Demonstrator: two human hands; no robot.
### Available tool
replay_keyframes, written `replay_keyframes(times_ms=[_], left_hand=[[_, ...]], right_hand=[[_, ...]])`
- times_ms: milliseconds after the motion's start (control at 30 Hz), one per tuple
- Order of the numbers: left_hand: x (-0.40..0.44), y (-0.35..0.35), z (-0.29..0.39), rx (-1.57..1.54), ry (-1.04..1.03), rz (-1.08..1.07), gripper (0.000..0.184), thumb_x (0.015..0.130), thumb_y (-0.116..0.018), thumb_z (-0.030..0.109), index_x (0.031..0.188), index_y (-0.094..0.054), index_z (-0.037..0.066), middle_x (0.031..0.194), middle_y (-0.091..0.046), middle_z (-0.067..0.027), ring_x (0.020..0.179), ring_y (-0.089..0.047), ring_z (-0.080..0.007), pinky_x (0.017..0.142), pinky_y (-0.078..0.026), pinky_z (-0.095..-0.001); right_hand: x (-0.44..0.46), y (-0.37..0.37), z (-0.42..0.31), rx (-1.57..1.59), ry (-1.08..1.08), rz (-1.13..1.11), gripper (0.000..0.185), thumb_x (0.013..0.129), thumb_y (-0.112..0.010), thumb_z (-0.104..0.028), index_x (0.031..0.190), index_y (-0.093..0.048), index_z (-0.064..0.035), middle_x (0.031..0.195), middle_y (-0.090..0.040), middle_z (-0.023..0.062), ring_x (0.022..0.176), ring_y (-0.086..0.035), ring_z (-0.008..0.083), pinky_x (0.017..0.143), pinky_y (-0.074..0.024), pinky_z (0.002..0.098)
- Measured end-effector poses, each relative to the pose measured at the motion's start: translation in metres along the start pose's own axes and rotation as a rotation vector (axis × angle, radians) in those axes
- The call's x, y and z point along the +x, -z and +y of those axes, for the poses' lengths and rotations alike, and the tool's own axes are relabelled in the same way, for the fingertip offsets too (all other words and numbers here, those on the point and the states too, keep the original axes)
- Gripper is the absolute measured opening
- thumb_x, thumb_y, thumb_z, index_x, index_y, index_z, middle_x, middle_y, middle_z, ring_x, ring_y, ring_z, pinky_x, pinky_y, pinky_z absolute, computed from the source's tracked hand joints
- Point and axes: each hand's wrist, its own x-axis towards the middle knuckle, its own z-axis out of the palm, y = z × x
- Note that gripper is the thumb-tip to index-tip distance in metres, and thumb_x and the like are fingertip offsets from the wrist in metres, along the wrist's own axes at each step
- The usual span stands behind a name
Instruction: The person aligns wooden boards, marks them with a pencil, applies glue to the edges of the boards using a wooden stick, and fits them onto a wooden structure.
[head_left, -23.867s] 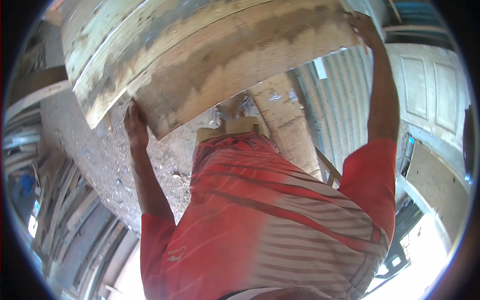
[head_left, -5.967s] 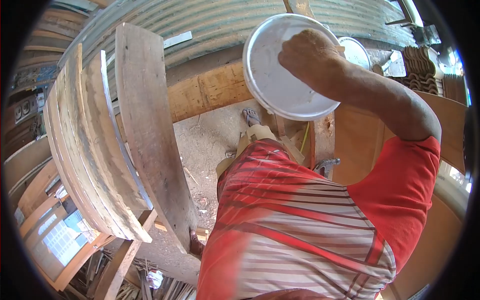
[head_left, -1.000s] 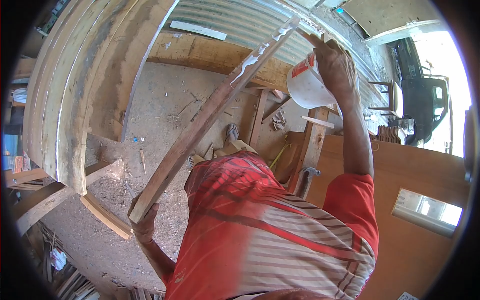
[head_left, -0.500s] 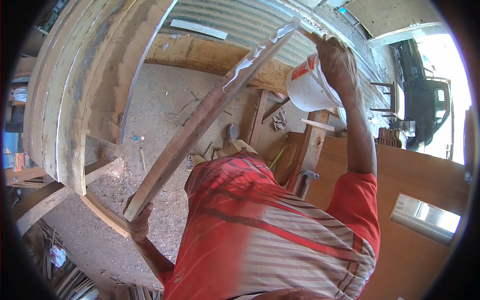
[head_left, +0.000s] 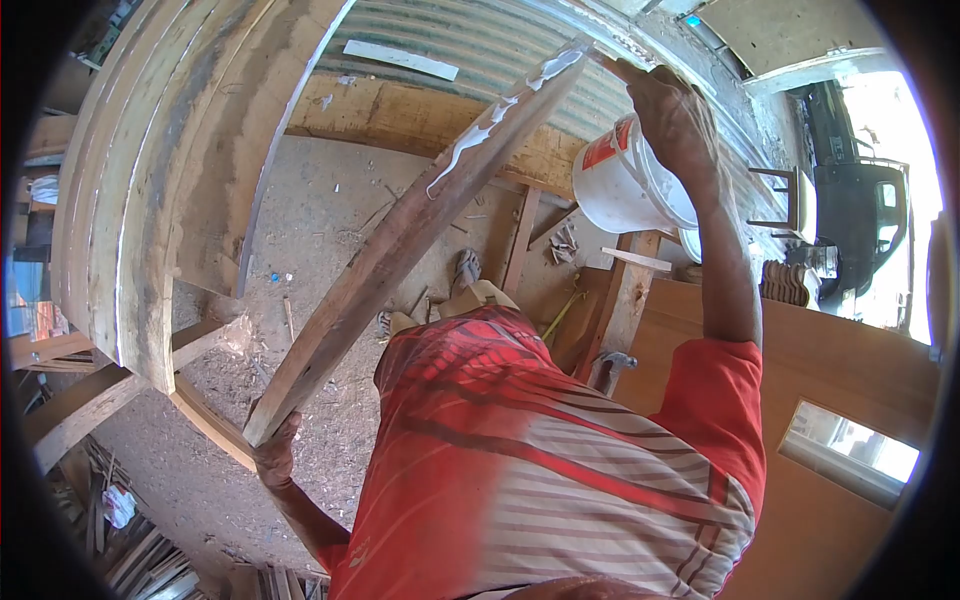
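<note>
A long wooden board slants from the lower left up to the top centre. White glue lies in a wavy line along its far upper edge. My left hand grips the near end from beneath, fingers partly hidden behind the wood. At the far end, my right hand is closed around a thin brown stick whose tip meets the glued end. Just below that hand is a white bucket with a red label.
Stacked planks with white seams stand at the left on a wooden support. A hammer rests by an upright post at right, beside a brown door panel. Offcuts are piled lower left. Corrugated sheet lies behind.
The board has rolled a little, showing more of its broad side face. The glue line's near tail sits slightly farther left. Both hands keep their hold with small shifts.
</note>
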Motion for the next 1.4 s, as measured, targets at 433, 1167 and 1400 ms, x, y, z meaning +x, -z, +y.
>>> replay_keyframes(times_ms=[433,1167,1400], left_hand=[[-0.002,-0.004,-0.002,-0.033,-0.021,0.041,0.046,0.079,-0.086,0.018,0.114,-0.061,0.001,0.099,-0.059,-0.0034,0.092,-0.054,-0.0173,0.077,-0.048,-0.0316],[-0.001,0.003,-0.013,0.012,-0.021,-0.006,0.04,0.083,-0.083,0.02,0.11,-0.061,0.001,0.096,-0.057,-0.0029,0.088,-0.052,-0.0172,0.077,-0.046,-0.0338],[0.002,-0.001,-0.001,0.042,-0.039,-0.018,0.039,0.085,-0.081,0.02,0.111,-0.059,0.001,0.098,-0.057,-0.0049,0.09,-0.052,-0.0191,0.079,-0.046,-0.0347]], right_hand=[[0.003,0.006,0.003,-0.084,-0.065,-0.03,0.039,0.097,-0.057,-0.012,0.135,-0.061,-0.0215,0.093,-0.067,0.0181,0.08,-0.067,0.0365,0.071,-0.0535,0.0468],[0.007,-0.006,0.016,-0.054,-0.068,-0.005,0.035,0.098,-0.054,-0.016,0.13,-0.064,-0.0243,0.087,-0.067,0.0131,0.083,-0.067,0.0333,0.08,-0.05,0.0459],[0.006,-0.003,0.013,-0.164,-0.108,0.003,0.039,0.096,-0.056,-0.012,0.132,-0.063,-0.0265,0.086,-0.066,0.0126,0.081,-0.066,0.0334,0.08,-0.0502,0.0454]])
